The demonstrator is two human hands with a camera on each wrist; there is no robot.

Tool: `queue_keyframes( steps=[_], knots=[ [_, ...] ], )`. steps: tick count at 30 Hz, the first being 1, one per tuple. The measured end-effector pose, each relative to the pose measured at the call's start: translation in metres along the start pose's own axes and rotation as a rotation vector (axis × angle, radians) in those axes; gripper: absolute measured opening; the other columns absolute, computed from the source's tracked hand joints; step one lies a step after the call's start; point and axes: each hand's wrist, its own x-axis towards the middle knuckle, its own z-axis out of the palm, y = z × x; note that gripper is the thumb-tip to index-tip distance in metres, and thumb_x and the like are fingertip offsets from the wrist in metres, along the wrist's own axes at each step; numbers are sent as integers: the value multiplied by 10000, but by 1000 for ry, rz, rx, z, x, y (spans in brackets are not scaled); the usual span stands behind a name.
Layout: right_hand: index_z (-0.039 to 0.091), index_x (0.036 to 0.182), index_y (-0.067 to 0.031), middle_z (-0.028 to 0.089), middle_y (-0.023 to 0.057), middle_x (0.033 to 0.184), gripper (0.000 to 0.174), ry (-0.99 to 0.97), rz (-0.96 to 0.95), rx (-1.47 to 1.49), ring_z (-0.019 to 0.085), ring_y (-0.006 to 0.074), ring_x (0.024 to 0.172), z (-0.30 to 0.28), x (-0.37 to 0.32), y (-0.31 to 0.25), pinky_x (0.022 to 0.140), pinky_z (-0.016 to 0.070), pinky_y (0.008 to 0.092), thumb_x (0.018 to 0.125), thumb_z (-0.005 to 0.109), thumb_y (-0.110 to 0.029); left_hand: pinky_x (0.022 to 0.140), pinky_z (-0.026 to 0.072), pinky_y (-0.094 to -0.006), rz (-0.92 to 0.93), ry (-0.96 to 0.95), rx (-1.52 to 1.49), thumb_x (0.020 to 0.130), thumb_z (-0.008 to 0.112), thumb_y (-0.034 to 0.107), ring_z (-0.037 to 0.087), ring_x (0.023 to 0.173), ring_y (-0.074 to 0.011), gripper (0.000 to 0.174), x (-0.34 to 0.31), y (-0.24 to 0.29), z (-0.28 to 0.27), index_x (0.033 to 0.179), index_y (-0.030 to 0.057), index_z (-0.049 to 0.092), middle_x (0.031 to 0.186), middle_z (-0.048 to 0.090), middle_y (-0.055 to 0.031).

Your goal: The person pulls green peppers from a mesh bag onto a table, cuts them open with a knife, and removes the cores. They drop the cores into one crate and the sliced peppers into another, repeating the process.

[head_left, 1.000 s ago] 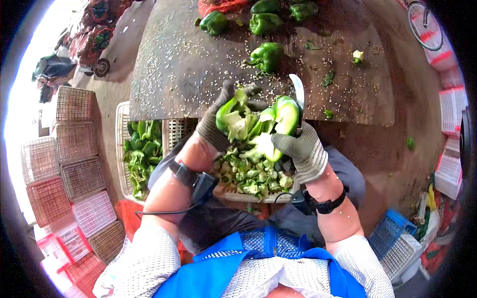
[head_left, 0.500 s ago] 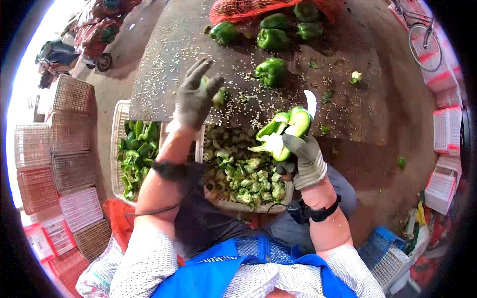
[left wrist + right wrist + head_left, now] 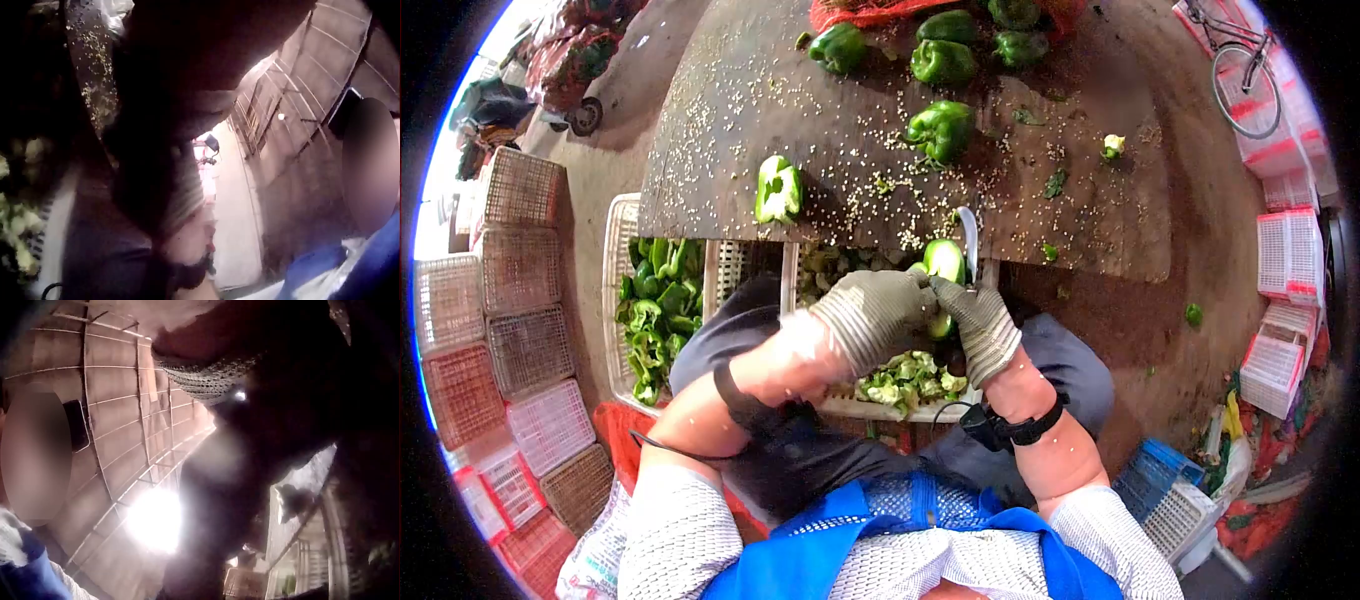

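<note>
In the head view my gloved right hand grips a knife, its curved blade pointing away past the table edge. The same hand holds a green bell pepper half alongside the blade. My gloved left hand meets it there, curled fingers at the pepper's near side, partly hiding it. Another cut bell pepper half lies on the wooden table, hollow side showing. Below the hands is a crate of pale green pepper cores. Both wrist views are mostly dark, showing little of the grip.
Several whole bell peppers and a red net bag lie on the seed-strewn table. Left of the knees stands a crate of cut pepper pieces. Stacked crates line the left; a bicycle stands at far right.
My left hand carried a pepper half to the table's left, left it there, and came back to the piece in the right hand. The right hand moved slightly inward, still holding knife and pepper.
</note>
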Motion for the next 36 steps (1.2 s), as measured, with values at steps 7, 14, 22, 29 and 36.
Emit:
queue_keyframes(
  steps=[7, 14, 22, 29, 36],
  knots=[
    [283, 1423, -81, 619, 117, 1104, 662, -33, 107, -207, 658, 190, 901, 7, -10, 5, 748, 582, 305, 876, 655, -69, 787, 518, -332, 273, -102, -744, 737, 808, 128, 654, 877, -205, 345, -13, -49, 23, 1060, 100, 690, 947, 679, -105],
    [560, 1224, 1, 678, 84, 959, 561, -115, 5, 12, 667, 168, 755, 19, -6, -33, 676, 562, 281, 825, 720, -360, 800, 520, -284, -58, -218, -1108, 651, 896, 148, 651, 895, -128, 451, -61, -37, -55, 1036, 12, 704, 943, 717, -54],
    [510, 1288, -10, 645, 107, 1119, 646, -136, -52, 79, 655, 207, 954, 8, -2, -12, 821, 552, 316, 873, 675, -476, 917, 506, -434, 304, 457, 3, 698, 801, 319, 554, 1162, -371, 544, -39, -34, -23, 1170, 108, 629, 1240, 582, -156],
    [438, 1388, -56, 597, 122, 1232, 676, -310, -105, 202, 579, 171, 915, 45, -45, -21, 761, 509, 302, 934, 539, -546, 885, 541, -432, 368, 628, 305, 794, 614, 197, 507, 1252, -341, 290, -78, -7, -12, 1079, 154, 650, 1368, 512, -104],
    [455, 1364, 8, 688, 189, 1060, 636, -464, -133, 126, 364, 59, 317, 15, -56, -25, 323, 331, 234, 994, 452, -509, 932, 499, -366, -361, 1099, -586, 873, 684, 210, 603, 1103, -259, 449, -266, -17, -33, 1255, -3, 579, 1254, 602, -157]
  ],
)
